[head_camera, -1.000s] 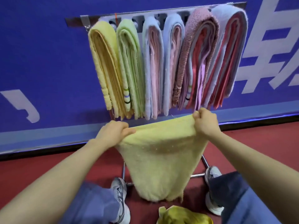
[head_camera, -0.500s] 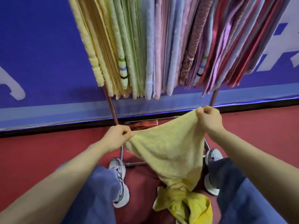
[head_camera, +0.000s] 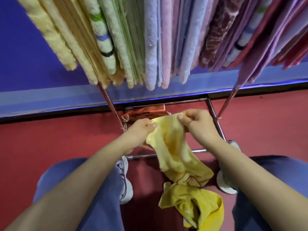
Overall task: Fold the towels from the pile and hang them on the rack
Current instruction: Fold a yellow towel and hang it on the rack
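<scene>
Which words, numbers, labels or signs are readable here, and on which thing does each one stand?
No text is readable.
Blue wall: no lettering in view.
Hanging folded towels: stripes and woven patterns only.
Pale yellow terry towel: no label visible.
Orange-red sheet at the base of the metal rack: dark marks, too blurred to read.

A blue wall [head_camera: 33, 47] with a dark baseboard [head_camera: 50, 116] meets the red floor [head_camera: 50, 147]

Bright, even light with soft shadows; wide-angle stretching at the edges, slight motion blur throughout.
</scene>
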The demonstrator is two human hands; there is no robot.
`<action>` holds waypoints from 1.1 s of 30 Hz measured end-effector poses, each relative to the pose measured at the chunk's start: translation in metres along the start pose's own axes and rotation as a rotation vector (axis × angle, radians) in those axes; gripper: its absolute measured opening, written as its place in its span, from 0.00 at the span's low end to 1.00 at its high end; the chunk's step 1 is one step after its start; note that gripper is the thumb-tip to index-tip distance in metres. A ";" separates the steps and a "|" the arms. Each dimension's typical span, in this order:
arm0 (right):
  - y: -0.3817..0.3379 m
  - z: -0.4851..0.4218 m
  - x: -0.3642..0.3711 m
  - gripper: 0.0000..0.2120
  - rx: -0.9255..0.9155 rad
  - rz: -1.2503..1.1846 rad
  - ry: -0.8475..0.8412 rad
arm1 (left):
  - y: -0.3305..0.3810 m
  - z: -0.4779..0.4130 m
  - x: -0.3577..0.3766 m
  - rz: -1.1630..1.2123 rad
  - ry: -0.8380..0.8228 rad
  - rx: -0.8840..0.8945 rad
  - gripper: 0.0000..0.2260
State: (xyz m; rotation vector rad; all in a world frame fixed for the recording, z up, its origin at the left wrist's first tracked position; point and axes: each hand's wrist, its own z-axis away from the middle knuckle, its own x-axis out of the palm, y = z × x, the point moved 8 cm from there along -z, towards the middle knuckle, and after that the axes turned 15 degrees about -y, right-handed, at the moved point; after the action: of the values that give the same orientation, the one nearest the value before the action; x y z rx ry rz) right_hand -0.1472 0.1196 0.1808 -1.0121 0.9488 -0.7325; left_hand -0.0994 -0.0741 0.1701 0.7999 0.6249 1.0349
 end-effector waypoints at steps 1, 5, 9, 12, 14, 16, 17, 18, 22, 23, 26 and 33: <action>-0.008 -0.001 0.008 0.18 -0.026 0.047 -0.036 | 0.003 -0.001 0.006 0.090 -0.021 0.013 0.09; -0.022 0.001 0.033 0.06 -0.079 0.119 -0.106 | 0.004 -0.005 0.015 0.357 -0.043 0.007 0.04; -0.025 0.003 0.043 0.04 -0.101 0.140 -0.102 | -0.002 -0.008 0.015 0.493 -0.015 -0.036 0.08; -0.030 0.005 0.042 0.03 -0.142 0.155 -0.081 | 0.000 -0.007 0.013 0.532 0.003 -0.037 0.09; -0.038 0.008 0.039 0.02 -0.185 0.193 -0.067 | 0.002 -0.007 0.011 0.545 0.005 -0.033 0.08; -0.044 0.012 0.039 0.03 -0.216 0.219 -0.074 | 0.002 -0.006 0.010 0.573 0.014 -0.035 0.08; -0.046 0.013 0.040 0.03 -0.230 0.225 -0.087 | 0.001 -0.006 0.009 0.590 0.021 -0.040 0.07; -0.048 0.014 0.041 0.03 -0.245 0.228 -0.103 | 0.000 -0.006 0.008 0.606 0.025 -0.046 0.07; -0.052 0.018 0.041 0.03 -0.311 0.270 -0.137 | -0.003 -0.004 0.010 0.627 0.003 -0.067 0.08; -0.054 0.019 0.042 0.04 -0.337 0.302 -0.143 | -0.003 -0.003 0.010 0.624 0.002 -0.070 0.08; -0.060 0.021 0.046 0.03 -0.427 0.440 -0.181 | -0.004 -0.002 0.009 0.610 0.016 -0.077 0.08; -0.059 0.025 0.060 0.11 -0.540 0.666 -0.280 | -0.011 0.001 0.011 0.695 0.030 -0.116 0.08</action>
State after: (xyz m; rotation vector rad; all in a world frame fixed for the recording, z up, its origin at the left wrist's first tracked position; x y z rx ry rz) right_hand -0.1038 0.0553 0.2227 -1.1257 1.1695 0.2339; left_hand -0.0891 -0.0668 0.1609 0.9233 0.3016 1.7001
